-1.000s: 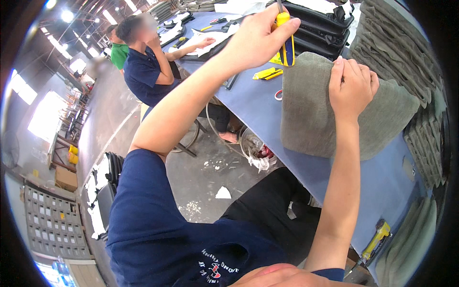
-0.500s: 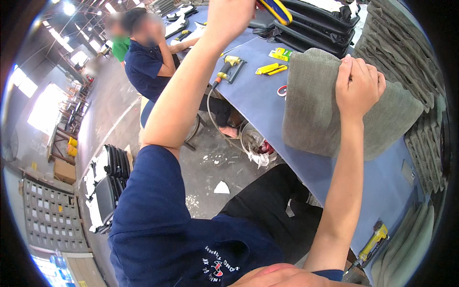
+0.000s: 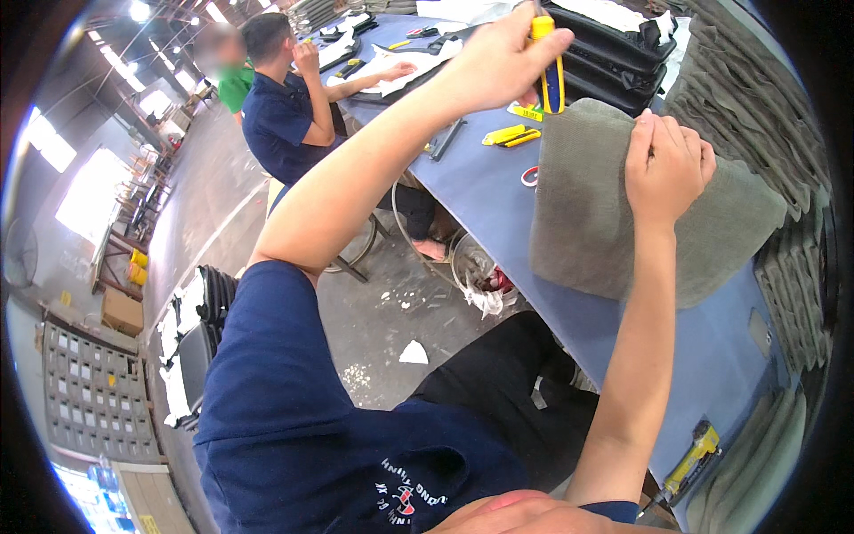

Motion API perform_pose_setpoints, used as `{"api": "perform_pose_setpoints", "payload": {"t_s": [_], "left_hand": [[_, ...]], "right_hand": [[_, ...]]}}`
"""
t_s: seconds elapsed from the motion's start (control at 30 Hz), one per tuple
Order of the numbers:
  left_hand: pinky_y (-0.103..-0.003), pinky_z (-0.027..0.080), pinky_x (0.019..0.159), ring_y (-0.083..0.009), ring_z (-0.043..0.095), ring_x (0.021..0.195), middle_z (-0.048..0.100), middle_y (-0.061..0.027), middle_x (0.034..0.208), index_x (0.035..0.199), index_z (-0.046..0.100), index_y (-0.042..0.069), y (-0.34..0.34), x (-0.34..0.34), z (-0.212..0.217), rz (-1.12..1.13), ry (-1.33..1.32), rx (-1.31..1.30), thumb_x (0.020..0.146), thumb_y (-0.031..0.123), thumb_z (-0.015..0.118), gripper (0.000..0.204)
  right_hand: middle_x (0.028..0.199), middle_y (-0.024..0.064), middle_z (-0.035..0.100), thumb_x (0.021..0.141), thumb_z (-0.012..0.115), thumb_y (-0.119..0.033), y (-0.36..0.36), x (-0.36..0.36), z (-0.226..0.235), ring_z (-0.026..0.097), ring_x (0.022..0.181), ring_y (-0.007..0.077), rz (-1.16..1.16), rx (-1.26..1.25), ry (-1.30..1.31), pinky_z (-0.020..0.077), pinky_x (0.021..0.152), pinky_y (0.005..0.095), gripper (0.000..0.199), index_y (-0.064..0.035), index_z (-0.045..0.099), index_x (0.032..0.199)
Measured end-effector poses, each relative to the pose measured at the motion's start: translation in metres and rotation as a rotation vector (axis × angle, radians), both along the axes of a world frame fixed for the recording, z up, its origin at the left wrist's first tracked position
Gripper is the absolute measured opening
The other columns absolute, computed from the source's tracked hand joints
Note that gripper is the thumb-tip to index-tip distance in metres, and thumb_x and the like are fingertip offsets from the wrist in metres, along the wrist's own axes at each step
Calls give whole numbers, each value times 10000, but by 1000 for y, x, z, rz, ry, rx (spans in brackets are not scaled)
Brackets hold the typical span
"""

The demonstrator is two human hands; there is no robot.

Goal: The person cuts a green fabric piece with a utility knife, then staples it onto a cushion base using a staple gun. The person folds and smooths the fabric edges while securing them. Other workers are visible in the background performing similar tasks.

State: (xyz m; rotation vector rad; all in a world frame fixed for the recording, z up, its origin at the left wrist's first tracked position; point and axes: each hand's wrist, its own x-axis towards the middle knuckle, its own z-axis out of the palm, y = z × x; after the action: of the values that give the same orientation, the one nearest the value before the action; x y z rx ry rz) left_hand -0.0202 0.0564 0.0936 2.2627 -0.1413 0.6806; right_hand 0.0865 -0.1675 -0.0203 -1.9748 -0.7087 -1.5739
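My left hand (image 3: 516,55) is raised over the far part of the blue table, closed around a tool with a yellow-and-blue handle (image 3: 553,84). The tool's working end is hidden. My right hand (image 3: 669,167) is closed at the upper edge of a grey fabric piece (image 3: 605,222), its fingers curled and its thumb to the left. The piece lies on the near side of the table. Beside it are yellow utility knives (image 3: 512,136) and a red-and-white ring (image 3: 530,176). My left forearm hides most of a staple gun (image 3: 447,141).
Black padded pieces (image 3: 600,67) are piled at the far right, beside stacked grey fabric (image 3: 743,107). Another yellow staple gun (image 3: 698,456) lies near the table's right end. A person in dark blue (image 3: 285,116) sits across the left side. A bin (image 3: 476,267) stands below the table edge.
My left hand has come right and lower with the tool, whose handle now points downward. My right hand stays at the fabric edge.
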Motion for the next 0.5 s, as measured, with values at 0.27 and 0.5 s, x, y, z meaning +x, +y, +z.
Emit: {"api": "perform_pose_setpoints", "payload": {"t_s": [0.27,0.5], "left_hand": [[-358,558,616,-189,716,645,788,-138,854,1157,647,18,25,-1,15,100,-317,243,1196,400,549,396],[-364,556,599,-183,722,636,745,-96,789,1141,637,10,-3,-23,45,12,-301,62,1160,370,636,361]], "right_hand": [[870,-40,742,1069,680,-309,5,-9,1,686,921,184,24,3,4,451,1018,413,292,-149,776,843],[870,-23,739,1085,661,-323,-2,1,3,696,937,191,-6,-7,-24,454,1016,420,308,-162,770,847]]}}
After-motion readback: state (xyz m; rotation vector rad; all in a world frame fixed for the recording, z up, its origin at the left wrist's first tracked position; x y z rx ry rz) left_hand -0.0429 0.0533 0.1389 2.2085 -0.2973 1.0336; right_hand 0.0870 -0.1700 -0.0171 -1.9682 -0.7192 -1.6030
